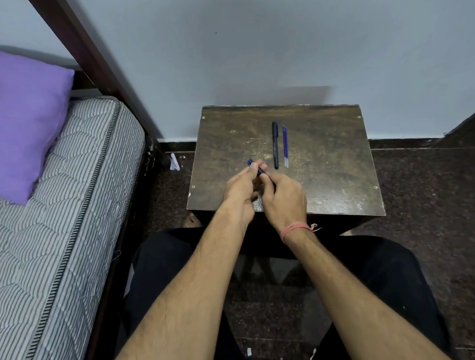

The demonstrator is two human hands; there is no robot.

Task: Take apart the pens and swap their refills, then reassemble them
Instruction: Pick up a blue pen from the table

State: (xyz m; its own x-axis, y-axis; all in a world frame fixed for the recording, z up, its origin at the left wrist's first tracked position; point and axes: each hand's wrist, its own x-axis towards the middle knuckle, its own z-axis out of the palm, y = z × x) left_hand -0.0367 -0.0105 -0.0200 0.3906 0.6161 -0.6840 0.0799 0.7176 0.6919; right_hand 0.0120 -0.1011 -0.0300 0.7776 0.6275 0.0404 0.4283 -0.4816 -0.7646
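A dark blue pen [255, 167] is held over the small wooden table [329, 172], between my left hand [241, 191] and my right hand [281, 197]. Both hands close on it, and most of its length is hidden by the fingers. Further back on the table lies a black pen [275, 145], lengthwise and pointing away from me. Right beside it, on its right, lie two thin blue refills [285, 146], parallel to the pen and touching each other.
A bed with a striped mattress [49, 223] and a purple pillow [13, 120] stands to the left. The wall [276, 34] rises just behind the table. Dark floor [437, 206] surrounds the table, and my legs in black trousers sit below its front edge.
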